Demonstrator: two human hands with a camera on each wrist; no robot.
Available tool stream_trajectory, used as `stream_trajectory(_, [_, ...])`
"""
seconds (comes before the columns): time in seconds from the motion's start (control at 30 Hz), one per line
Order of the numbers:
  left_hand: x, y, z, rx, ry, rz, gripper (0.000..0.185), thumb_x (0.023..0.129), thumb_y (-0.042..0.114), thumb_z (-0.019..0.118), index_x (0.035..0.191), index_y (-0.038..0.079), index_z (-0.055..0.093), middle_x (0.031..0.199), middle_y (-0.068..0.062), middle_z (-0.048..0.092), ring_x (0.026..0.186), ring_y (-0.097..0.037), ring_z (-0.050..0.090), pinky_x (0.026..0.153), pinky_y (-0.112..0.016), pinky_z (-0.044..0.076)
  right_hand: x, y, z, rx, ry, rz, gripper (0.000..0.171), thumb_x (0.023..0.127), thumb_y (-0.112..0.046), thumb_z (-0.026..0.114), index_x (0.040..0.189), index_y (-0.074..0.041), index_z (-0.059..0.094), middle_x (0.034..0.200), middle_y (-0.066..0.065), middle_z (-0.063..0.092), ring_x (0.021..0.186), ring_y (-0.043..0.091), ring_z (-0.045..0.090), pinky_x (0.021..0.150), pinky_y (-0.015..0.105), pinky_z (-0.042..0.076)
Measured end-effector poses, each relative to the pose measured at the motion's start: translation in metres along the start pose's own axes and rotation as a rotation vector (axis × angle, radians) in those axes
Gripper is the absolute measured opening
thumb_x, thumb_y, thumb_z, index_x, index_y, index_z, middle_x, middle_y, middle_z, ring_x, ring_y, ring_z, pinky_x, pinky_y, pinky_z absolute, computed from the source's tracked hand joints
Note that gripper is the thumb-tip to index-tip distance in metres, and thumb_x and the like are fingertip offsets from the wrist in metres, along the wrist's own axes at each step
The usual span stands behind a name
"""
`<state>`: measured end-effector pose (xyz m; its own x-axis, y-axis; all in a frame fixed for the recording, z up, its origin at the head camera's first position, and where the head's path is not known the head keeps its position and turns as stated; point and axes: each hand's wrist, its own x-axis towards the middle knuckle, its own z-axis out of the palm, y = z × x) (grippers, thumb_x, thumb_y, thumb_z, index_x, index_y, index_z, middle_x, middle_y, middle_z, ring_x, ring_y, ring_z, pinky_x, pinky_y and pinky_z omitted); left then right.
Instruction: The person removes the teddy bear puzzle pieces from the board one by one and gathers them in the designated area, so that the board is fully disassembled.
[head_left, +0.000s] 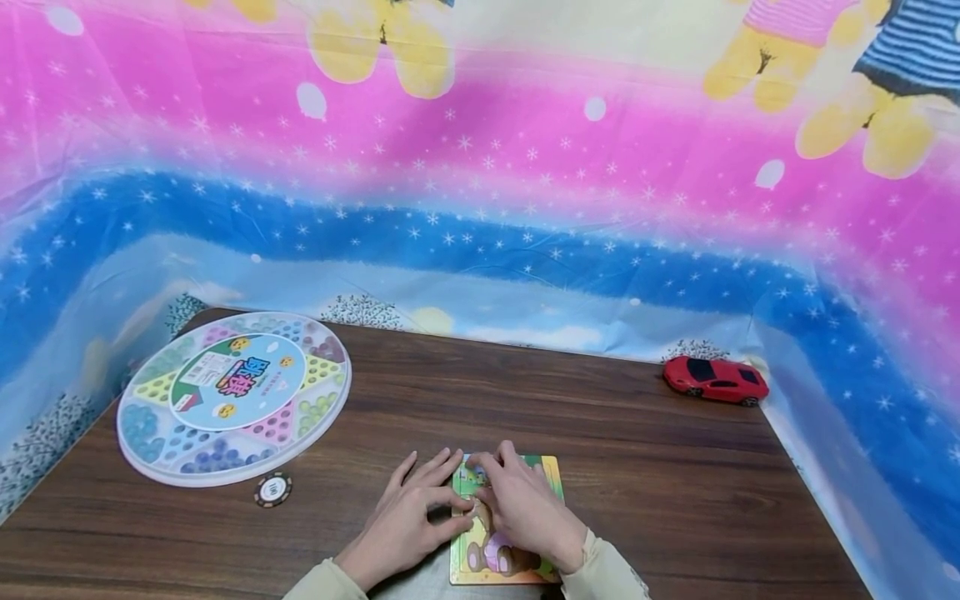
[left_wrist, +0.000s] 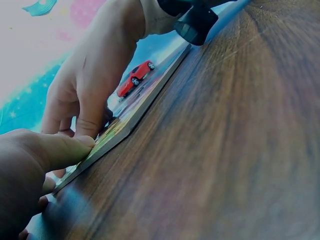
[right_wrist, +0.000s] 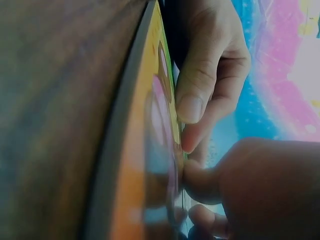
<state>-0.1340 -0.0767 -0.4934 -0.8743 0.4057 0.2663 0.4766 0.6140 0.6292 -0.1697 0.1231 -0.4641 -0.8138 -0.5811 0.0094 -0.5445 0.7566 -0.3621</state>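
A picture puzzle board (head_left: 551,475) with a brown cartoon bear lies flat on the table in front of me. At its left edge, my left hand (head_left: 408,512) has its fingers spread, with thumb and forefinger reaching onto the picture; the right wrist view shows these fingertips (right_wrist: 190,107) touching the surface. My right hand (head_left: 528,504) lies over the upper middle of the board, fingers bent down to it. In the left wrist view, the right hand (left_wrist: 92,75) comes down onto the board from above. Whether its fingertips pinch a piece is hidden.
On the dark wooden table (head_left: 420,392), a round Chinese checkers set (head_left: 142,467) lies at the left, with a black-and-white chip (head_left: 272,489) near its front rim. A red toy car (head_left: 716,381) stands at the back right. Behind hangs a pink and blue cloth (head_left: 480,167).
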Motion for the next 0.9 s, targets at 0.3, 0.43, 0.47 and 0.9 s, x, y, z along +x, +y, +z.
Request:
stream_trajectory(0.3, [-0.0002,-0.0006,0.0009,-0.005,-0.01,0.0,0.017,0.086,0.041,0.073,0.098,0.03,0.077,0.148,-0.006,0.045,0.141,-0.025,0.034,0.114,-0.059,0.011,0.0053,0.0011,-0.0004,0.009,-0.006,0.013,0.027,0.097,-0.015,0.061,0.124,-0.017,0.058,0.091,-0.006,0.045,0.065,0.001,0.045,0.065,0.028,0.036])
stream_trajectory(0.43, [-0.0002,-0.0006,0.0005,-0.003,-0.012,-0.001,0.017,0.086,0.041,0.073,0.098,0.031,0.077,0.148,-0.005,0.045,0.141,-0.025,0.034,0.114,-0.059,0.011,0.0055,0.0018,0.0006,0.006,-0.001,0.014,0.026,0.098,-0.015,0.06,0.124,-0.017,0.057,0.09,-0.005,0.043,0.064,0.003,0.043,0.064,0.027,0.036])
stream_trajectory(0.47, [-0.0002,-0.0006,0.0004,-0.001,-0.012,-0.001,0.017,0.086,0.041,0.073,0.098,0.031,0.077,0.148,-0.005,0.045,0.141,-0.025,0.034,0.114,-0.059,0.011,0.0056,0.0018,0.0009,0.005,-0.001,0.013,0.026,0.098,-0.016,0.06,0.124,-0.017,0.056,0.09,-0.005,0.042,0.063,0.003,0.043,0.063,0.027,0.036])
stream_trajectory(0.9, [-0.0002,-0.0011,0.0005,0.007,0.012,0.015,0.015,0.085,0.038,0.074,0.097,0.03,0.078,0.147,-0.007,0.046,0.14,-0.026,0.035,0.114,-0.058,0.012,0.0077,0.0012,-0.0001,-0.017,-0.016,-0.007,0.028,0.097,-0.017,0.06,0.125,-0.016,0.058,0.093,-0.005,0.047,0.064,0.002,0.044,0.061,0.026,0.037])
